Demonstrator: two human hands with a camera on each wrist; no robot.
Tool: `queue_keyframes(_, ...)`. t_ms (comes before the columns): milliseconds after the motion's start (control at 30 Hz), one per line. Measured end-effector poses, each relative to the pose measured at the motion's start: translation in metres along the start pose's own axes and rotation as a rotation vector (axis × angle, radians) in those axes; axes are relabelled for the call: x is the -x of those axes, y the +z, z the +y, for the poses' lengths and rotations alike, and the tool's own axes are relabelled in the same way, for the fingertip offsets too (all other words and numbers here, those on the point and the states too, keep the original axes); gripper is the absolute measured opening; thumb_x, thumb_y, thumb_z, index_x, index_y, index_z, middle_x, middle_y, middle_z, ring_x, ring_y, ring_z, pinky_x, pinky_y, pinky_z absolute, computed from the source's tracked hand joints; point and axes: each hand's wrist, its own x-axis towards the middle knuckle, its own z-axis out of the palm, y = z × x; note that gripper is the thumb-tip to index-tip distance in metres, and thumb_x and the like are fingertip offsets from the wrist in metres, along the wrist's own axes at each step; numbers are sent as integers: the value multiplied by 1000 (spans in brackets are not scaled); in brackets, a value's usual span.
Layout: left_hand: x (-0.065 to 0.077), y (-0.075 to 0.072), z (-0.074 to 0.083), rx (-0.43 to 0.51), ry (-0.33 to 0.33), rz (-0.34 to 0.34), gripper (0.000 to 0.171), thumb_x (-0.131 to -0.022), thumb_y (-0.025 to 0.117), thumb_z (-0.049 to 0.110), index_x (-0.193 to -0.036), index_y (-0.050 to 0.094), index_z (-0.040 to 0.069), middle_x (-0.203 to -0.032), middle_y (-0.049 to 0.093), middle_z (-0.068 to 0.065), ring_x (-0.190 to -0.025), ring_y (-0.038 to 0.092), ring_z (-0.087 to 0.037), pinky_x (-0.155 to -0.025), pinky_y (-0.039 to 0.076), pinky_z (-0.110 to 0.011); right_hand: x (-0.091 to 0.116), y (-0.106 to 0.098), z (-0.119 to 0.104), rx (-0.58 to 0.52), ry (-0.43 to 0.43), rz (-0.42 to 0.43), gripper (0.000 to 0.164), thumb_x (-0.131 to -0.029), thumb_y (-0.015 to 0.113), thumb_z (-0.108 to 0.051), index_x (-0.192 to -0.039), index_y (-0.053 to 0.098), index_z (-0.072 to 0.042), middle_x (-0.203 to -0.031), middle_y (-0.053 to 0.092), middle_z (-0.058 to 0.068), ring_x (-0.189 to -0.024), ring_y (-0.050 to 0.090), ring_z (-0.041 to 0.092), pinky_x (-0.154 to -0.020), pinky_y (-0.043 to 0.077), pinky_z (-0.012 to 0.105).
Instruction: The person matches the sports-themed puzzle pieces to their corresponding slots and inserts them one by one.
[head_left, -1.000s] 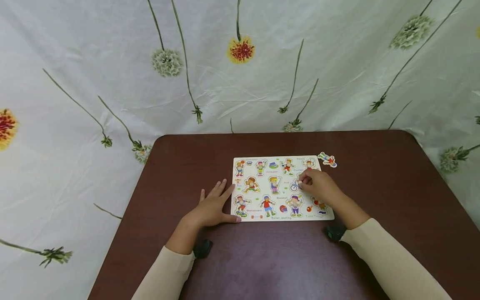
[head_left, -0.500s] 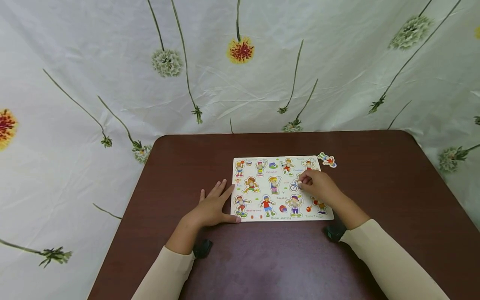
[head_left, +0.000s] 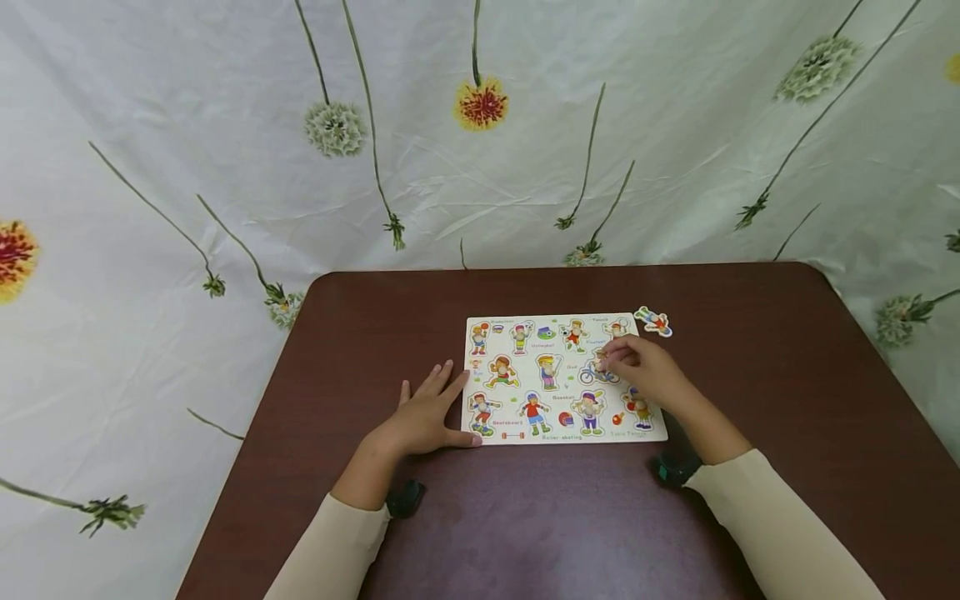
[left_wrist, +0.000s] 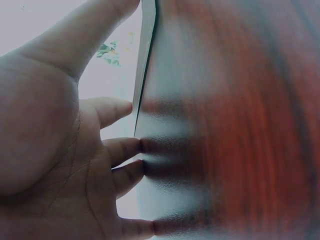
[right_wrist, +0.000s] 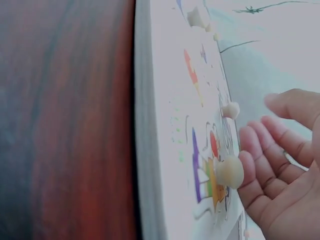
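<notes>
A white puzzle board (head_left: 525, 417) with knobbed sports-figure pieces lies on the table. My left hand (head_left: 426, 418) rests at its left edge with fingers spread; in the left wrist view thumb and index finger touch the board edge (left_wrist: 145, 50). My right hand (head_left: 647, 369) is over the board's right side, beside the cyclist piece (head_left: 598, 372). In the right wrist view its fingers (right_wrist: 257, 155) are loosely bent, thumb apart, with nothing between them. A large wooden knob (right_wrist: 231, 172) on one piece stands close to them. A loose figure piece (head_left: 654, 322) lies off the board's top right corner.
The dark brown table (head_left: 375, 317) extends around the board. Behind it hangs a white cloth (head_left: 420, 167) printed with flowers. A dark wrist device (head_left: 406, 498) sits under the left wrist, another (head_left: 673, 468) under the right.
My right hand has let go of the cyclist piece and shifted slightly to the right, so more of the bicycle shows. The left hand has stayed in place.
</notes>
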Motion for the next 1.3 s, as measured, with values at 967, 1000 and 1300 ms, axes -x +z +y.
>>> queue_keyframes(967,2,1,0,-6,24,14,105,-75,72,62,-156,17,24,-165,3,-6,-153,3,-28,-115,-2,-69,4,-33,0,-401,-68,458,28,-94,62,-10,-116,59,7,-88,63,-4,-75,62,3,-67,52,13)
queue_keyframes(1000,1,1,-1,-7,22,14,105,-75,72,62,-156,17,24,-165,3,-6,-154,3,-27,-115,-2,-69,2,-35,1,-413,-56,475,27,-93,63,-9,-115,60,7,-87,64,-5,-75,63,3,-66,52,13)
queue_keyframes(1300,0,1,-2,14,28,24,106,-74,73,61,-156,18,24,-165,5,-7,-153,3,-28,-115,-3,-68,-14,-49,22,-275,112,507,36,-96,59,-29,-121,60,-3,-93,62,-15,-84,60,11,-70,50,15)
